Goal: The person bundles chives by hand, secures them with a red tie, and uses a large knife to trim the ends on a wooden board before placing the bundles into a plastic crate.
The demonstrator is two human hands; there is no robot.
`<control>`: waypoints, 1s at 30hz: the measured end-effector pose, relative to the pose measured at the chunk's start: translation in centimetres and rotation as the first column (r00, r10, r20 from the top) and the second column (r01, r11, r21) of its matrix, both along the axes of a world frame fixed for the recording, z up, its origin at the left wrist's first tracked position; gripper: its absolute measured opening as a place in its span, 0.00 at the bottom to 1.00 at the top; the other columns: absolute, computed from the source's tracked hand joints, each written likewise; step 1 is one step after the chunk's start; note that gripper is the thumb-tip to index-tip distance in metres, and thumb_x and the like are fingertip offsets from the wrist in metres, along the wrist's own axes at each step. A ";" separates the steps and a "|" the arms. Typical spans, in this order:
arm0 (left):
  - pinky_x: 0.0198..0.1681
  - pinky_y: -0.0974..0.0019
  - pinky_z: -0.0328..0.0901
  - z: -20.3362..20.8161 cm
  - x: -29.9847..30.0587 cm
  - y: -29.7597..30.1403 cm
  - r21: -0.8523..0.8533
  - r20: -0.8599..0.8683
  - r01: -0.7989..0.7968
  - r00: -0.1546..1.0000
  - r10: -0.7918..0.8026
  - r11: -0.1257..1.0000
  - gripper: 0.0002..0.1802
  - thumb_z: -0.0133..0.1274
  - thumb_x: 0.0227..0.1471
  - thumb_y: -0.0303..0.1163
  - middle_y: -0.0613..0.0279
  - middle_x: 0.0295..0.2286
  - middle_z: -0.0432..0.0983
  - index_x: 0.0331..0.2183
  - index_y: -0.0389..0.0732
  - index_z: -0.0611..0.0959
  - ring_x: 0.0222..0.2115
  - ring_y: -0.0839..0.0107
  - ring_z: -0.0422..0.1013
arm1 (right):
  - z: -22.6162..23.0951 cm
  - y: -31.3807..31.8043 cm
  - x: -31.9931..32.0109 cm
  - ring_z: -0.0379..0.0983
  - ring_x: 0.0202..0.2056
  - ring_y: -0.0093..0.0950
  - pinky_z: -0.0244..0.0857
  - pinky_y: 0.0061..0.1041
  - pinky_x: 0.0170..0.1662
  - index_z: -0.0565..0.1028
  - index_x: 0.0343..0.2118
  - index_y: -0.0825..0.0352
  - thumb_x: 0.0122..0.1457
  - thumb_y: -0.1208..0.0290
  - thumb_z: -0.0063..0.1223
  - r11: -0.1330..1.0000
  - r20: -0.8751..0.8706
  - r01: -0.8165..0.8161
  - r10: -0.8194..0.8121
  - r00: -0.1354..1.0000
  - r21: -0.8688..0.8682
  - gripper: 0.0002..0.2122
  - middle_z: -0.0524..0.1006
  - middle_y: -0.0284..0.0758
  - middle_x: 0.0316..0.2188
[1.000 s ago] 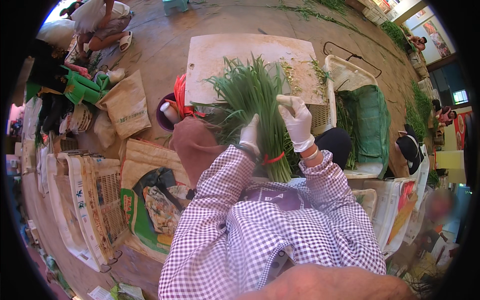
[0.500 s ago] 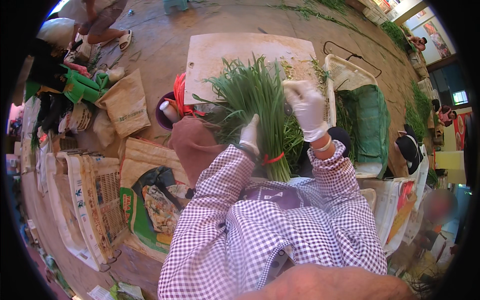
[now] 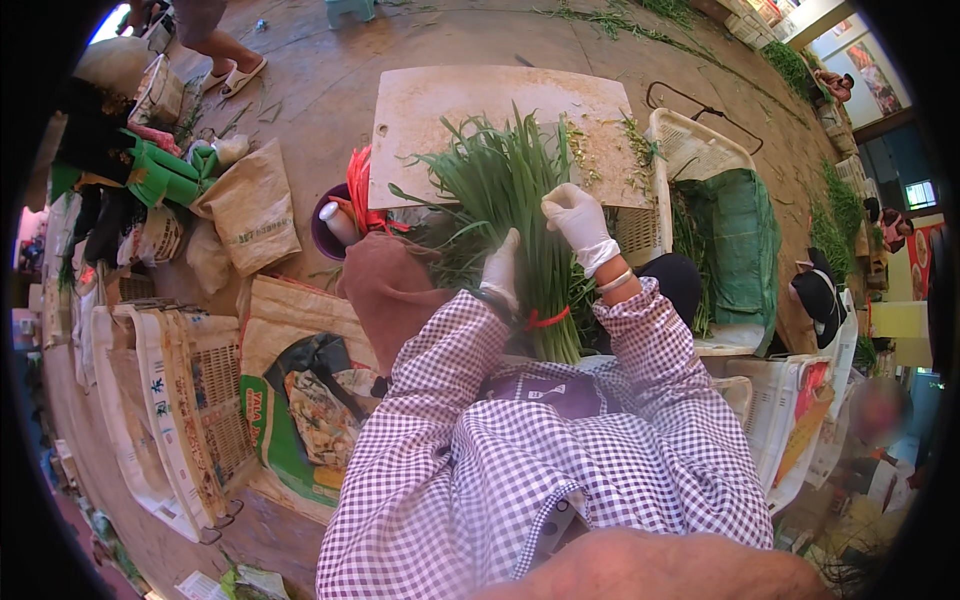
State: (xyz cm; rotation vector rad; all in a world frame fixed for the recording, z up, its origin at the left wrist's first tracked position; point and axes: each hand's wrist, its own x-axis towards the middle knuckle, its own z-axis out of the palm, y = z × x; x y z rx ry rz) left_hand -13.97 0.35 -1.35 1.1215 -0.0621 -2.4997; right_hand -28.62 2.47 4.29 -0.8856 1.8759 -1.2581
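Note:
A bunch of long-leaved greens (image 3: 520,190) stands in front of me, its leaves fanning toward the board and its stalk ends near my lap. Around its lower stalks runs a red tie (image 3: 548,318). My left hand (image 3: 500,268), in a whitish glove, grips the bunch from its left side. On the other side, my gloved right hand (image 3: 582,222) is closed in a pinch beside the leaves; anything between its fingertips is too small to make out. Behind the leaves lies a worn pale board (image 3: 440,110) strewn with plant scraps.
To the right stands a white plastic basket (image 3: 660,190) with a green sack (image 3: 742,245) beside it. A purple bucket (image 3: 325,238) with red strips (image 3: 362,185) sits left of the board. Stacked crates (image 3: 190,400) stand farther left. Another person's legs (image 3: 215,45) show at upper left.
My right hand has moved left and slightly down, from over the board's scraps to the bunch's right side. My left hand keeps its hold. The other person's feet have shifted at upper left.

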 end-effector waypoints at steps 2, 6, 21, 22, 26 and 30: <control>0.43 0.55 0.71 -0.6 0.2 -0.1 -0.006 -0.026 -0.003 1.000 0.003 1.000 0.23 0.49 0.58 0.50 0.58 0.39 0.79 0.45 0.42 0.79 0.38 0.61 0.76 | 0.7 0.3 0.3 0.71 0.22 0.18 0.67 0.18 0.26 0.75 0.31 0.67 0.56 0.73 0.57 1.000 0.099 -0.002 0.004 0.995 -0.019 0.04 0.78 0.32 0.26; 0.44 0.56 0.69 -0.6 0.1 -0.2 -0.011 -0.017 0.025 1.000 -0.025 1.000 0.23 0.48 0.59 0.48 0.57 0.42 0.77 0.47 0.41 0.77 0.40 0.61 0.74 | 1.6 0.8 -0.3 0.70 0.22 0.17 0.68 0.18 0.27 0.74 0.33 0.66 0.56 0.74 0.58 1.000 0.289 -0.024 0.029 0.957 -0.020 0.05 0.78 0.32 0.26; 0.44 0.59 0.71 -0.1 0.2 0.0 -0.009 -0.050 0.025 0.998 -0.025 1.000 0.22 0.49 0.59 0.48 0.59 0.39 0.79 0.44 0.41 0.80 0.38 0.62 0.76 | 0.3 -0.6 0.0 0.68 0.22 0.16 0.65 0.17 0.26 0.76 0.30 0.68 0.52 0.70 0.65 0.999 0.089 0.011 -0.015 0.996 0.043 0.09 0.74 0.25 0.22; 0.44 0.58 0.71 -0.1 0.2 -0.2 0.000 -0.052 0.034 0.998 -0.034 0.999 0.21 0.50 0.58 0.48 0.59 0.39 0.80 0.44 0.41 0.80 0.38 0.62 0.76 | 0.3 -0.4 -0.2 0.67 0.21 0.15 0.64 0.16 0.25 0.76 0.30 0.68 0.52 0.71 0.65 1.000 0.100 0.012 -0.015 0.995 0.028 0.08 0.73 0.24 0.21; 0.44 0.58 0.71 -0.8 0.0 -0.4 -0.091 0.080 0.043 0.996 -0.036 0.995 0.21 0.55 0.56 0.45 0.59 0.39 0.80 0.44 0.39 0.80 0.38 0.63 0.76 | 1.1 0.5 -0.9 0.69 0.23 0.16 0.65 0.18 0.26 0.76 0.29 0.68 0.51 0.70 0.66 0.997 0.081 -0.062 0.059 0.995 0.036 0.09 0.74 0.26 0.22; 0.44 0.59 0.72 1.3 0.4 -0.1 -0.085 0.063 0.019 0.998 -0.014 0.996 0.23 0.57 0.54 0.44 0.59 0.39 0.80 0.45 0.37 0.79 0.38 0.64 0.76 | 3.2 1.9 -1.5 0.74 0.25 0.24 0.68 0.24 0.29 0.77 0.30 0.67 0.49 0.71 0.65 0.966 -0.278 -0.234 0.255 0.926 0.108 0.09 0.76 0.33 0.22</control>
